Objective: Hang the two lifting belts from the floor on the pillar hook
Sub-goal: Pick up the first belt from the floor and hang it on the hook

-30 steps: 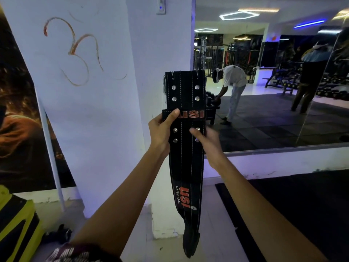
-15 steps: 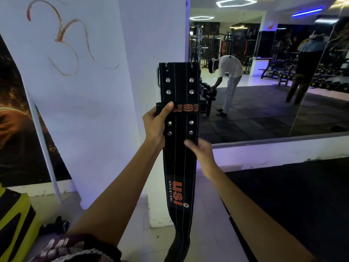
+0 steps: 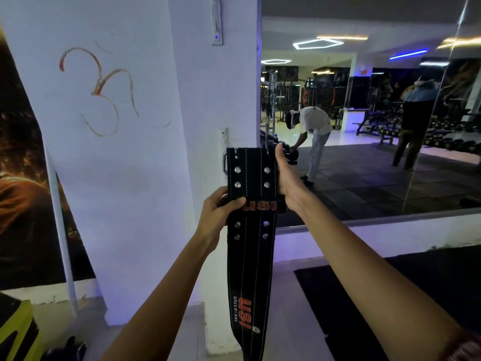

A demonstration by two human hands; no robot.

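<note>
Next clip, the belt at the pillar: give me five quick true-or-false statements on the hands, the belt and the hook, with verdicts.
1. The left hand grips the belt at its orange-lettered loop. True.
2. The right hand is down at the belt's tail. False: it is at the upper right edge.
3. The belt hangs vertically. True.
4. The belt is red. False: black with orange lettering.
5. A hook bracket sits on the pillar above the belt. True.
</note>
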